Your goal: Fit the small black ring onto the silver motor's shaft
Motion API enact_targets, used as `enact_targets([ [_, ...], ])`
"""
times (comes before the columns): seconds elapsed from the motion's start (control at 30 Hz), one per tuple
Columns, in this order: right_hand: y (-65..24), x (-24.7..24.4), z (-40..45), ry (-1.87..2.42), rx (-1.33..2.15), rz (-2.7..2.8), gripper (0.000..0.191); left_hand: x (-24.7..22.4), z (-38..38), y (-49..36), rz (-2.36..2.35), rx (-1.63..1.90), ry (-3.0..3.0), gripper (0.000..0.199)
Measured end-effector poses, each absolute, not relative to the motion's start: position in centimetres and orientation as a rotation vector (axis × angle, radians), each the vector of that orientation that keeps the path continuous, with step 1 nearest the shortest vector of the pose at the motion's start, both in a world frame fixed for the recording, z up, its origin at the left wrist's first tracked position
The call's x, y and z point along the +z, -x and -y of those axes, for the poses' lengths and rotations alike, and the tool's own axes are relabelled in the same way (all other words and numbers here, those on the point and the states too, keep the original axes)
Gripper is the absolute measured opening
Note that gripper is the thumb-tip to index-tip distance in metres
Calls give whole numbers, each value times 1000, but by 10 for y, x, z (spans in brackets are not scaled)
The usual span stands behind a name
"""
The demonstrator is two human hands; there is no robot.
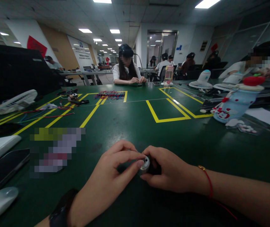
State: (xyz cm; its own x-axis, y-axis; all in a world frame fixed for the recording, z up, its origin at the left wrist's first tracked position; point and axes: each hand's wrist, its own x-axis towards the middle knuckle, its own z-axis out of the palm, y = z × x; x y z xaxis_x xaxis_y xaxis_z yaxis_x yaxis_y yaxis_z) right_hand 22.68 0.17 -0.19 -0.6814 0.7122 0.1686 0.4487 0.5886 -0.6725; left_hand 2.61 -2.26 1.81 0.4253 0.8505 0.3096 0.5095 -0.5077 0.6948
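Low over the green table, just in front of me, is a small silver metal cylinder (144,167) with dark holes in its end face; it looks like a small motor. My right hand (169,168) wraps its fingers round the cylinder from the right, and a dark part shows beneath the palm. From the left, my left hand (114,170) is closed in a pinch, thumb and index fingertip touching the cylinder's end. Whether a tiny piece sits between those fingertips is hidden.
Left lie a white mouse (0,203), a dark phone-like slab (6,170), loose wires (59,116) and a white fan (16,101). A pile of coloured wires (110,95) lies further back. Right stands a light-blue bottle (237,102). Across the table (116,119) sits a person (126,67).
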Motion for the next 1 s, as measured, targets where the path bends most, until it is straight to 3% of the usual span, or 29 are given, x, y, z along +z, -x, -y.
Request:
enact_targets([
  [0.3, -227, -2, -1, 958, 834, 2388, 29, 19, 18, -13, -1215, 1026, -2016, 13],
  [0.6, -229, -3, -1, 970, 885, 2363, 31, 0, 3, 7, -1097, 601, -2178, 13],
  [0.83, -230, -4, -1, 970, 885, 2374, 32, -6, 1, 5, -1076, 525, -2272, 11],
  [1.0, -230, -3, -1, 983, 883, 2378, 32, -5, -6, 12, -1123, 630, -2117, 21],
])
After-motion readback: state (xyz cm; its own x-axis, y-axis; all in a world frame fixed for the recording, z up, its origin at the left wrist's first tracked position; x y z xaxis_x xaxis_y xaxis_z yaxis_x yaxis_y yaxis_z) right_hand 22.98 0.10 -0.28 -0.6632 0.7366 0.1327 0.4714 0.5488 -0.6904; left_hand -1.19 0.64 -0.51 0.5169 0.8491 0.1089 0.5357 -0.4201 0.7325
